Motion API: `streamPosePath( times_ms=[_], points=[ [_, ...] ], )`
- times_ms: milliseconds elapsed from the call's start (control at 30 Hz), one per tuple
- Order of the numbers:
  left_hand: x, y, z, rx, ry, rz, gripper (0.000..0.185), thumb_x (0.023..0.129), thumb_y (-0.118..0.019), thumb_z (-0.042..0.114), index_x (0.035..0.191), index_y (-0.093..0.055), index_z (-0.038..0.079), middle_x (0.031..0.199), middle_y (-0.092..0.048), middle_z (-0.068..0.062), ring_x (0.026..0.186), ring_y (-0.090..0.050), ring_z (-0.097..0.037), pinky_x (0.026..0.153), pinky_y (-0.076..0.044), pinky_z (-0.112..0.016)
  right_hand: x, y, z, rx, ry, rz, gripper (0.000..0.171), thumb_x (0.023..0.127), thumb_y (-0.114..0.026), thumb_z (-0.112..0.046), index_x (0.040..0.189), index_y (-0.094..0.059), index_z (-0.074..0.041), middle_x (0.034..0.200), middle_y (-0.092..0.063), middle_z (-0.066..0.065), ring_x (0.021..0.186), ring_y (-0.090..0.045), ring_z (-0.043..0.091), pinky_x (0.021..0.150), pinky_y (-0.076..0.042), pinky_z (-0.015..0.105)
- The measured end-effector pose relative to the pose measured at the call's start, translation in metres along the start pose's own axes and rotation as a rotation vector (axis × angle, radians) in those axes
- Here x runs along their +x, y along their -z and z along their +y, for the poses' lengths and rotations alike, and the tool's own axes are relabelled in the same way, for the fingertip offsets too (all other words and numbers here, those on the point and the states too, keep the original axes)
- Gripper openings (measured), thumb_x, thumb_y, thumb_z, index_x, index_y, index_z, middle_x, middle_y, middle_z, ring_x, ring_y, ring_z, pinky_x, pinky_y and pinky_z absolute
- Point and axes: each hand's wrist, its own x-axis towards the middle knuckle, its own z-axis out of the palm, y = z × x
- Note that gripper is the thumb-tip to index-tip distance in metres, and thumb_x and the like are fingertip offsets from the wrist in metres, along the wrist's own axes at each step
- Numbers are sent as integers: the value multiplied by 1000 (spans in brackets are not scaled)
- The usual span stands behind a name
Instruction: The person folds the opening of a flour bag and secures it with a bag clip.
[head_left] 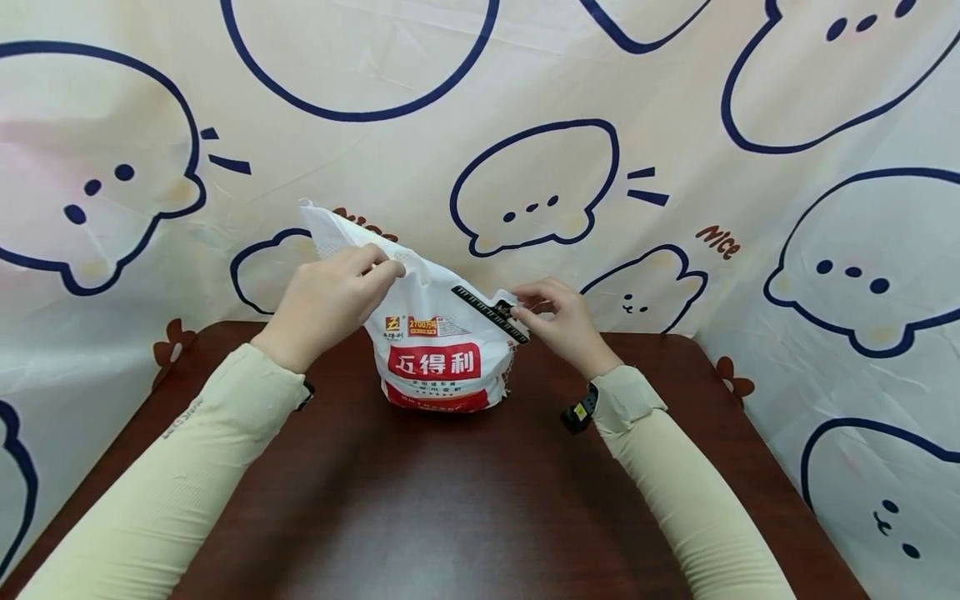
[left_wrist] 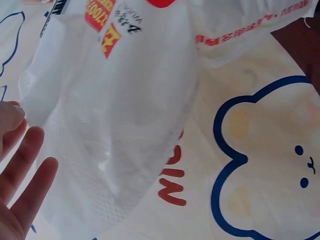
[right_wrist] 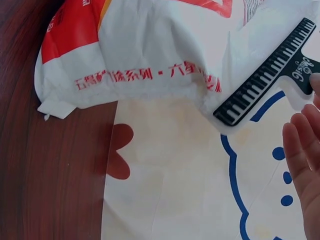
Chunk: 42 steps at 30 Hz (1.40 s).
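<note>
A white plastic flour bag [head_left: 442, 333] with red Chinese lettering stands upright, its upper part slanting to a raised corner at the left. My left hand [head_left: 337, 292] pinches the bag's top edge between thumb and forefinger. In the left wrist view, the other fingers [left_wrist: 35, 185] of that hand spread beside the thin plastic. A black clip [head_left: 491, 315] with a piano-key pattern lies across the bag's folded right upper edge. My right hand [head_left: 562, 321] pinches the clip's tab, which reads "Music" in the right wrist view. The bag's inside is hidden.
The bag stands on a dark reddish-brown table [head_left: 450, 500], towards its back edge. A pale cloth [head_left: 540, 67] with blue cartoon outlines hangs behind and at both sides. A dark band with a buckle [head_left: 579, 414] sits at my right wrist.
</note>
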Motion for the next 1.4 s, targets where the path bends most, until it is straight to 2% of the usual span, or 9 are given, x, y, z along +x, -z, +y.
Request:
streamPosePath(
  times_ms=[133,433,633,800,1200,1400],
  points=[
    [-7,-3,-2,-8,-4,31,33,85,-81,6,116,-69,6,102,-67,-16,87,-68,-32,65,-60,-48,-2,3,3,0,-12,4,22,95,-71,-9,116,-72,-3,108,-69,8,97,-65,21,85,-57,40],
    [-28,-10,-5,-4,23,51,33,85,-78,8,117,-69,4,106,-66,-17,95,-66,-34,65,-60,-50,-12,11,13,-41,-41,-11,22,98,-66,-9,118,-73,-4,108,-69,8,97,-64,20,84,-57,40],
    [-45,-17,-10,4,36,55,27,86,-76,6,111,-68,2,102,-65,-18,86,-65,-33,59,-59,-46,-19,15,22,-71,-41,-31,21,98,-65,-7,118,-73,-3,108,-67,13,95,-64,23,82,-57,41],
    [-54,-22,-14,16,40,36,26,86,-77,7,110,-68,2,100,-63,-18,78,-62,-31,60,-59,-43,-23,15,28,-98,-30,-40,22,97,-65,-1,117,-73,-3,110,-67,17,93,-63,23,81,-57,42],
    [-74,-36,-18,37,89,8,29,85,-77,9,111,-68,1,101,-67,-18,81,-65,-33,64,-60,-45,-34,14,40,-182,-54,-60,21,99,-63,-7,117,-73,-3,111,-69,16,92,-63,23,79,-56,41],
    [-82,-40,-19,51,110,19,27,85,-76,7,109,-66,2,99,-65,-18,85,-65,-36,61,-59,-48,-38,14,47,-202,-67,-72,21,99,-63,-7,119,-72,-3,113,-69,16,90,-64,24,78,-55,41]
  ],
)
